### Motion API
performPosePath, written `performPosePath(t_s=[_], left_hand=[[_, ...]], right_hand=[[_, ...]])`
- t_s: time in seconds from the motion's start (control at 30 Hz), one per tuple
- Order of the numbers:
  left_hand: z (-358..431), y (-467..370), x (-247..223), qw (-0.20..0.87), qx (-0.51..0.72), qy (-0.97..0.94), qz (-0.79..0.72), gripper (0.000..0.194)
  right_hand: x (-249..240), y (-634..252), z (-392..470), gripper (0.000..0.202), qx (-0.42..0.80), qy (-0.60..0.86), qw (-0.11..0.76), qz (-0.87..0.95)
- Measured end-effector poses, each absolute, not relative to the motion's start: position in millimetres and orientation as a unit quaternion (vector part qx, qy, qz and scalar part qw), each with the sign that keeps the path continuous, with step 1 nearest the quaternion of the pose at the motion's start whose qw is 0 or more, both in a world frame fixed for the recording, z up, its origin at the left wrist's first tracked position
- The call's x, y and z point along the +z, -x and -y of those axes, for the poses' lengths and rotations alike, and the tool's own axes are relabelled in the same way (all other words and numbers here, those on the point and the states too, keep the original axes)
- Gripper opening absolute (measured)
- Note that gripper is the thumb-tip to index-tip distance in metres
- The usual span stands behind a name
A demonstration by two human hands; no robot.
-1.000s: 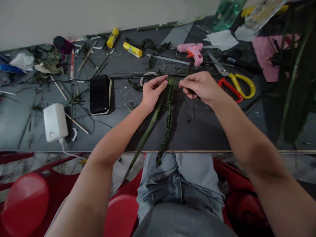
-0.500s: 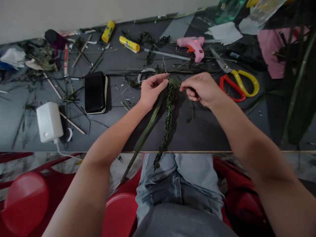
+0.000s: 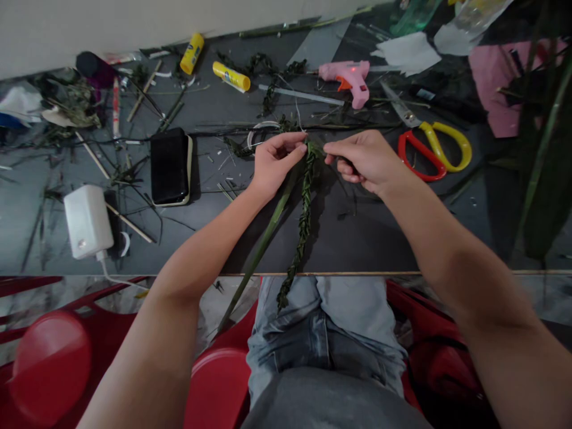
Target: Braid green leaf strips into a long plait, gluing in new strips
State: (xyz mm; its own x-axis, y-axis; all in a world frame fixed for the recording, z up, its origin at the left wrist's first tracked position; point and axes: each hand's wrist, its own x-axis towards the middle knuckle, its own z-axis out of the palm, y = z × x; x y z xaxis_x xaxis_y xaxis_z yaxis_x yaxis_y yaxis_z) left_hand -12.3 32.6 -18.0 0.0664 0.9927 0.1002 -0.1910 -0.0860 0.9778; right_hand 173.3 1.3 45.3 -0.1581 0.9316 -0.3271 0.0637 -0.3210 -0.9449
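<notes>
A dark green braided strand (image 3: 304, 217) hangs down past the table's front edge, over the lap. My left hand (image 3: 276, 161) pinches its upper end between thumb and fingers. A long flat green leaf strip (image 3: 263, 241) slants down from the same spot toward the lower left. Just right of the braid, my right hand (image 3: 360, 159) is closed, with thumb and index finger on a thin green strip (image 3: 316, 148) at the braid's top. A thin pale thread rises above my left fingertips.
Behind the hands lie a pink glue gun (image 3: 346, 78), a clear stick and glue tubes (image 3: 231, 76). Scissors (image 3: 431, 146) are at right, a black phone (image 3: 170, 167) and white power bank (image 3: 89, 221) at left. Leaf scraps litter the dark table (image 3: 370, 238).
My right thumb and index finger have moved slightly left, closer to the top of the braid. My left hand has kept its pinch. The camera view has shifted slightly.
</notes>
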Motion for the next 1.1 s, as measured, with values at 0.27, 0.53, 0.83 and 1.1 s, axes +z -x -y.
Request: performPosePath(t_s=[0.27,0.53,0.83,1.1], left_hand=[[-31.1,10.9,-15.9,0.528,0.547,-0.508,-0.404,0.021],[-32.7,11.4,-14.7,0.572,0.530,-0.494,-0.385,0.027],[-44.0,20.9,-35.5,0.518,0.501,-0.625,-0.299,0.043],[-52.9,25.6,-51.2,0.467,0.496,-0.679,-0.273,0.046]], right_hand=[[48.5,-168.0,2.0,0.032,0.598,0.554,0.350,0.461],[49.4,-163.2,2.9,0.033,0.610,0.549,0.353,0.449],[43.5,-163.9,1.6,0.040,0.583,0.530,0.392,0.475],[36.6,-162.9,0.8,0.033,0.537,0.546,0.407,0.497]])
